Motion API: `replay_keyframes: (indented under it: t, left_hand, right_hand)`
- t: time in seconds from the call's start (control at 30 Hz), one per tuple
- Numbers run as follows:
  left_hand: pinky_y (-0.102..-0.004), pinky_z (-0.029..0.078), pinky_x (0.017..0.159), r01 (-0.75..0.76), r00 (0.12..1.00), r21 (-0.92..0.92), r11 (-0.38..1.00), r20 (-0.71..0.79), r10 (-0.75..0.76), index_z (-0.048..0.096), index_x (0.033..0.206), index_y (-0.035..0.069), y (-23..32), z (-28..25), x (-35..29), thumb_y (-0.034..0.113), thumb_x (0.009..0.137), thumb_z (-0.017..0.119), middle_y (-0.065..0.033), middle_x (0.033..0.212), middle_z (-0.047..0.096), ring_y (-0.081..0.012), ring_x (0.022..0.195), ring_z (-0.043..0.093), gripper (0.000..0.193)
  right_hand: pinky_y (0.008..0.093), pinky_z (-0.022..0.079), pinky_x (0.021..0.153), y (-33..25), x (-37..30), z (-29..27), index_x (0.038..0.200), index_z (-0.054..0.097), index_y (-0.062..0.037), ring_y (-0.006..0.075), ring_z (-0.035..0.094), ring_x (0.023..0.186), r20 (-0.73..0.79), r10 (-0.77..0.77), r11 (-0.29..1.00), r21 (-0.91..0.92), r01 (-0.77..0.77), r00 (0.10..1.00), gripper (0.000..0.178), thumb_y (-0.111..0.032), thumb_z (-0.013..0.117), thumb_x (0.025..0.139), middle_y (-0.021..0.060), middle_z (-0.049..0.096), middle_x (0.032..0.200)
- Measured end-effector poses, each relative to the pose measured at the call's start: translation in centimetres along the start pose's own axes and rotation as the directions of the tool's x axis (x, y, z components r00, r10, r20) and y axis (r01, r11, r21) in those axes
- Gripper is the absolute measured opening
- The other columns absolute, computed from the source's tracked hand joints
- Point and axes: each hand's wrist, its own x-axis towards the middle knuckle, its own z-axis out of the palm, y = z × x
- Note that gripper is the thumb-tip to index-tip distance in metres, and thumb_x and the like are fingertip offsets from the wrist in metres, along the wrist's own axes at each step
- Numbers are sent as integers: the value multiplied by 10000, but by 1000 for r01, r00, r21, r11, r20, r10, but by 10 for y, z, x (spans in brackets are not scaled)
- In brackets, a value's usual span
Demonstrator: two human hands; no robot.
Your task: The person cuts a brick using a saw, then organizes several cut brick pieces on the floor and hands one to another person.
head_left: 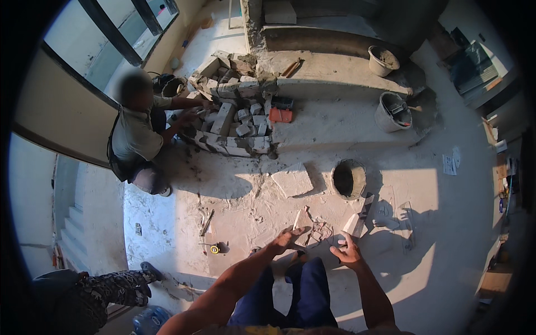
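Observation:
My left hand [286, 240] is closed on a pale flat piece [303, 221] with a white edge; its exact kind is hard to make out. A tangle of thin reddish cord [320, 231] lies on the floor just right of it. My right hand [348, 251] is open and holds nothing, fingers apart and pointing up. Just beyond it stands a whitish block [354, 225], apart from the fingers. A trowel-like tool with a flat, pale blade [406, 226] rests on the floor farther right.
A round bucket [348, 180] and a pale slab [293, 180] are ahead. A tape measure [215, 249] lies at left. Another person [139, 125] crouches by a low block wall [240, 146] filled with rubble. Two buckets [393, 111] [383, 60] stand by the curved steps. Another person's leg [114, 287] shows lower left.

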Motion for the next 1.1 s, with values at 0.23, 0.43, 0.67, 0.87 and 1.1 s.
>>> replay_keyframes:
  t: [0.23,0.43,0.67,0.87,1.1]
  left_hand:
    - [-465,387,1202,98,994,91,991,-63,-93,279,1685,87,2,195,-127,704,1015,539,-142,1669,399,-275,1513,407,947]
    - [-494,511,1034,246,956,508,826,-266,-121,361,1619,14,103,232,-168,909,896,488,-194,1458,572,-329,1269,596,1158]
    - [-574,495,1057,53,930,173,984,-368,15,415,1555,-8,212,227,-141,735,959,626,-273,1448,544,-385,1292,583,975]
    - [-515,530,988,-9,913,51,999,-407,29,511,1456,29,276,213,-108,609,978,704,-174,1306,614,-291,1141,638,776]
    - [-399,565,915,-201,859,4,980,-480,178,569,1446,26,367,191,-109,411,1025,709,-119,1273,677,-242,1062,692,588]
  right_hand:
    - [440,441,1146,-87,-134,69,1583,367,-13,331,475,1434,-185,12,919,389,63,983,818,-354,792,973,283,505,1494]
    - [454,344,1226,-127,-118,7,1624,209,77,380,409,1507,-80,-29,992,124,39,996,1216,-574,862,831,309,424,1594]
    - [525,446,1118,-241,-33,-46,1659,242,-95,454,534,1332,-131,-433,885,-251,393,892,1191,-330,924,711,286,531,1458]
    - [546,473,1006,-341,17,-1,1655,286,-129,439,580,1201,-114,-465,825,-416,383,878,1132,-262,908,719,234,589,1305]
    - [572,465,983,-422,60,32,1666,275,-178,437,543,1239,-79,-450,815,-444,373,890,1209,-327,961,681,227,536,1303]
